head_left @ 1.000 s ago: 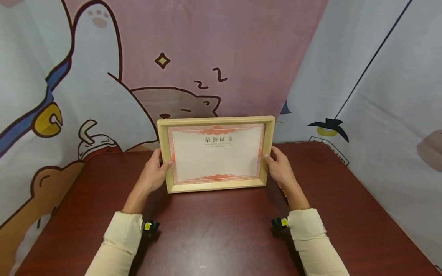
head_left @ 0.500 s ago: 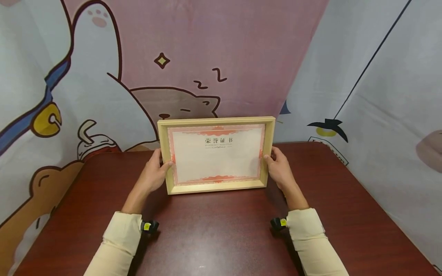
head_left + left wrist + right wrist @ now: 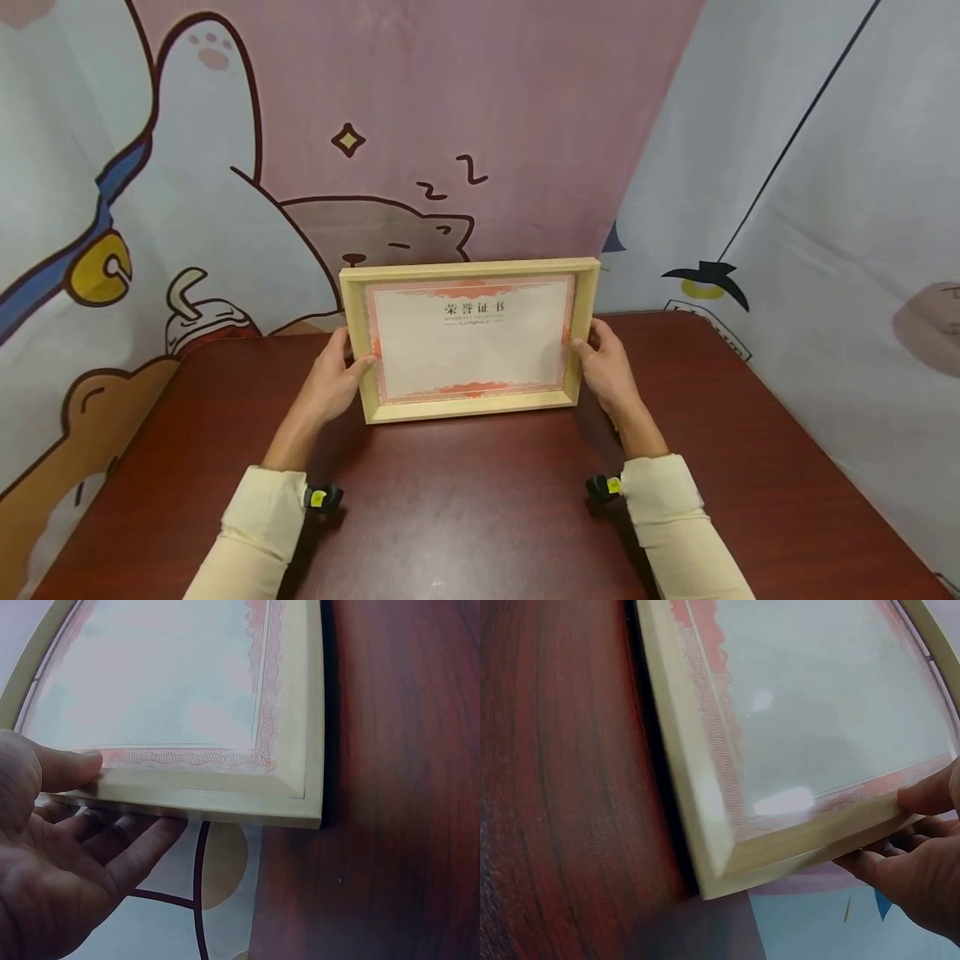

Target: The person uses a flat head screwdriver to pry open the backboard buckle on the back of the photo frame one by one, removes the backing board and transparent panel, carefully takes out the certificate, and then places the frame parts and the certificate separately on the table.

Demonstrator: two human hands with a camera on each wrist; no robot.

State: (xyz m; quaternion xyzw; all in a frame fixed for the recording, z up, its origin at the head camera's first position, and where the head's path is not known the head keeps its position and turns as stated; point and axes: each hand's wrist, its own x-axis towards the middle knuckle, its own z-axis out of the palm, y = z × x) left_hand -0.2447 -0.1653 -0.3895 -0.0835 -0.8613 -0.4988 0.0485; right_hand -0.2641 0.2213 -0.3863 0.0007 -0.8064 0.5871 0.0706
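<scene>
A pale wooden picture frame (image 3: 471,410) stands nearly upright at the back of the table, facing me. Behind its glazing lies a certificate (image 3: 472,354) with a red ornate border and Chinese characters along the top. My left hand (image 3: 330,385) grips the left side, thumb on the front edge and fingers reaching behind. At the opposite side my right hand (image 3: 609,367) holds on the same way. The left wrist view shows the thumb (image 3: 71,769) on the front edge and the fingers (image 3: 146,851) under the side. Light reflects off the glazing in both wrist views.
The dark red-brown wooden table (image 3: 465,508) spreads below the arms. Close behind it hangs a cloth backdrop (image 3: 487,100) printed with cartoon animals, which wraps round both sides. A small black wrist device (image 3: 324,499) is at the left cuff, and another similar device (image 3: 602,487) at the right.
Both hands keep their hold on the picture frame. The whole scene sits slightly lower and a little to the left in the head view, and the frame's top edge appears slightly lower.
</scene>
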